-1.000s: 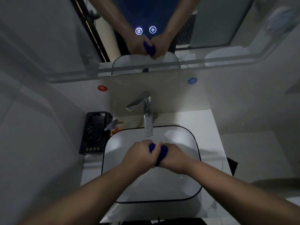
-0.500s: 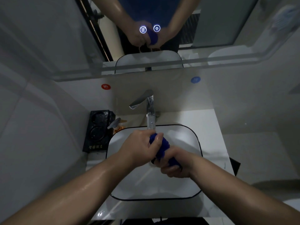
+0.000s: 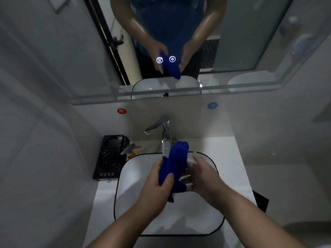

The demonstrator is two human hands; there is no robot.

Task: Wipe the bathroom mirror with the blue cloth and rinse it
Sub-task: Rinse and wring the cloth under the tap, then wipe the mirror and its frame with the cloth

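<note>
Blue cloth point(image 3: 176, 165) is bunched into an upright roll above the white sink point(image 3: 118, 185), its top end rising in front of the faucet point(image 3: 166, 133) and its lower end hanging down past your left palm. Your left hand point(image 3: 157, 183) grasps the lower half of it, thumb pressed across the front and fingers wrapped round the back. Your right hand point(image 3: 204, 174) sits against the cloth's right side with the thumb raised and the fingers bent in toward the fabric; you cannot tell from this view whether those fingers grip it or only touch it. Both forearms reach in over the near rim of the sink.

The mirror point(image 3: 250, 33) above shows your two hands with the cloth between them, and two lit round icons point(image 3: 159, 60) glow on the glass. On the wall under the mirror a red sticker point(image 3: 121, 111) is left of the faucet and a blue sticker point(image 3: 212, 105) right of it. A black tray point(image 3: 111, 156) lies on the counter point(image 3: 223, 149) left of the sink, with an orange bottle point(image 3: 131, 149) just beside it
</note>
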